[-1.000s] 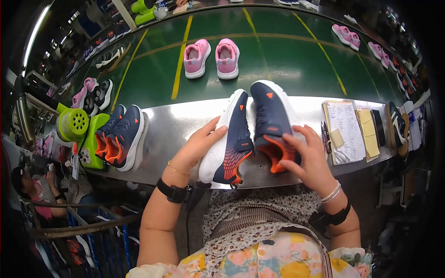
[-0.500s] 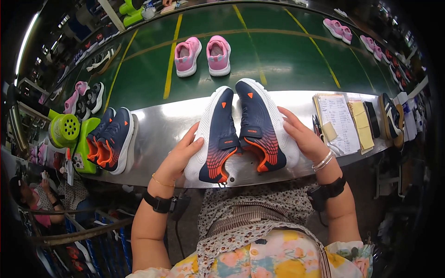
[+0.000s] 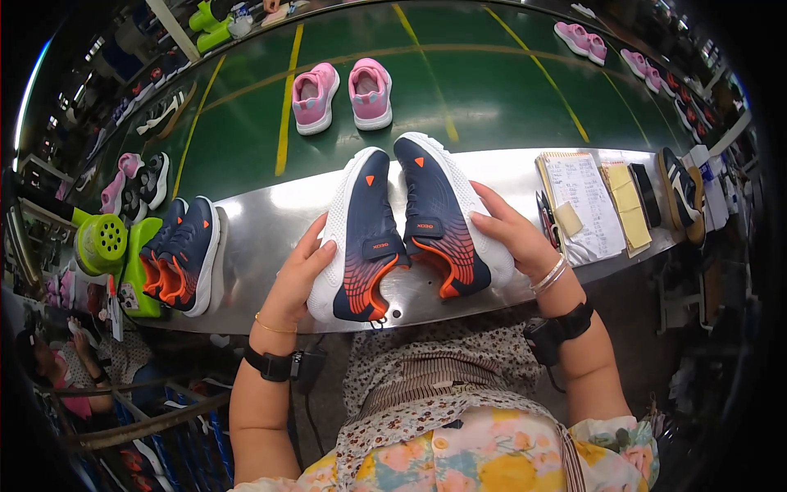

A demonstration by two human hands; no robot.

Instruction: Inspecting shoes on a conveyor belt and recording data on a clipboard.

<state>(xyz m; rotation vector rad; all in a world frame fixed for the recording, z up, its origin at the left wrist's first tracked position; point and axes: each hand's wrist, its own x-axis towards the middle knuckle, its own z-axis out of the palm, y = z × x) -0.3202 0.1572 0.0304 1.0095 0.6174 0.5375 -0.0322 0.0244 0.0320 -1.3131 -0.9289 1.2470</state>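
Two navy sneakers with white soles and orange linings are tipped on edge over the steel table, heels toward me, tops turned to face each other. My left hand (image 3: 302,275) grips the left sneaker (image 3: 367,221) by its white sole, thumb on the sole's side. The right sneaker (image 3: 434,209) rests in my right hand (image 3: 512,230), whose fingers spread along its outer sole. Both shoes are close together, with their straps nearly touching. The undersides of the soles are partly hidden by my hands.
Another navy pair (image 3: 184,258) stands at the left beside a green machine (image 3: 106,239). Pink sneakers (image 3: 370,94) sit on the green conveyor (image 3: 238,131) beyond. A written notepad (image 3: 584,205), yellow pad (image 3: 627,205) and dark sneaker (image 3: 679,197) lie right. Another person sits lower left.
Both sneakers stay in my hands at nearly the same tilt. The whole scene has shifted a little to the left in view.
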